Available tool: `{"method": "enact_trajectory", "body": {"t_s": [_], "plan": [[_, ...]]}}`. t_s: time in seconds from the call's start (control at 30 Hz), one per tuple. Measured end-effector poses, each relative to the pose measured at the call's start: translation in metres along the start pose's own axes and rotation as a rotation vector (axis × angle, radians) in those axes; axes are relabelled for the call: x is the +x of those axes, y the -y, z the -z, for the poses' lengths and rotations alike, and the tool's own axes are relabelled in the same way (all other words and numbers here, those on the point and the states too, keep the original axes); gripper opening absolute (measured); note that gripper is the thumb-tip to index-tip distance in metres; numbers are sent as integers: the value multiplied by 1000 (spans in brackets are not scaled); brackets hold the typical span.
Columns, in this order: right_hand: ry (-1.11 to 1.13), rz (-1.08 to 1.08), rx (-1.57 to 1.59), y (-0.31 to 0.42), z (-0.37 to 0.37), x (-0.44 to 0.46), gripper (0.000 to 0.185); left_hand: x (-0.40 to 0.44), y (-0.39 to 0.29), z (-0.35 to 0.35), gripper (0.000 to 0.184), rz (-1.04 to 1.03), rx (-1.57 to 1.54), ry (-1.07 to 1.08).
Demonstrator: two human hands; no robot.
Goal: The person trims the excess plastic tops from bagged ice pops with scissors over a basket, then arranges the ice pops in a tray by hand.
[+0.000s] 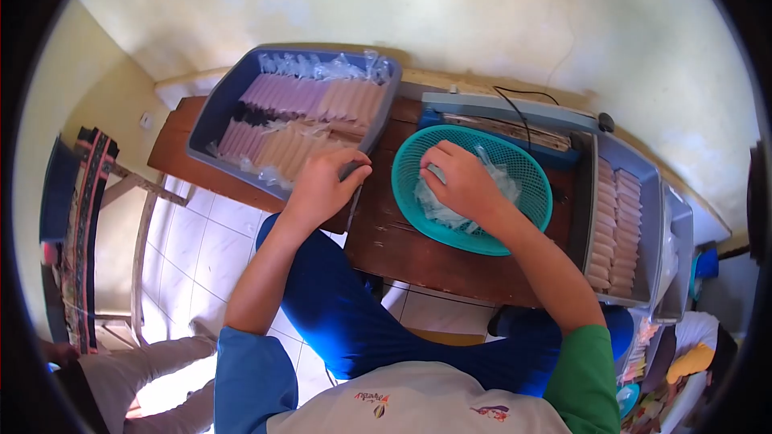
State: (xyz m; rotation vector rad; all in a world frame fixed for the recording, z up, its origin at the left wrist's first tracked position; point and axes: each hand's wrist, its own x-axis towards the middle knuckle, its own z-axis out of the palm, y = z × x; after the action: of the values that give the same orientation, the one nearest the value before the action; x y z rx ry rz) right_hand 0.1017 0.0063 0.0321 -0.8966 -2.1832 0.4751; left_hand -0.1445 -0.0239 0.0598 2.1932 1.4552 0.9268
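My left hand (pixel 326 185) is over the front right edge of a grey-blue tray (pixel 211 116), its thumb and fingers curled close together; whatever it may hold is too small to make out. Rows of wrapped pinkish and tan sticks (pixel 297 96) fill that tray, with clear plastic ends along the back. My right hand (pixel 460 181) is above a teal mesh basket (pixel 531 181), fingers bent in towards the thumb, and anything between them cannot be made out. Clear plastic wrappers (pixel 503 181) lie in the basket, partly behind that hand.
Behind the basket sits a blue device with a long grey arm (pixel 515 112) and a black cable. A grey tray (pixel 654 225) of packed sticks is at the right. Two other people are nearby: legs (pixel 161 366) at lower left, a person (pixel 696 345) at lower right.
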Motion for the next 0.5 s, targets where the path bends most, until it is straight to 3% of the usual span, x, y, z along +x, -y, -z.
{"method": "enact_trajectory", "body": {"t_s": [0.2, 0.33, 0.5], "plan": [[-13, 171, 22, -3, -51, 51, 8, 5, 41, 12, 17, 211, -22, -36], [-8, 260, -5, -14, -74, 76, 5, 15, 57, 16, 18, 233, -5, -10], [156, 165, -62, -20, -101, 100, 8, 15, 70, 17, 17, 372, 38, 85]]}}
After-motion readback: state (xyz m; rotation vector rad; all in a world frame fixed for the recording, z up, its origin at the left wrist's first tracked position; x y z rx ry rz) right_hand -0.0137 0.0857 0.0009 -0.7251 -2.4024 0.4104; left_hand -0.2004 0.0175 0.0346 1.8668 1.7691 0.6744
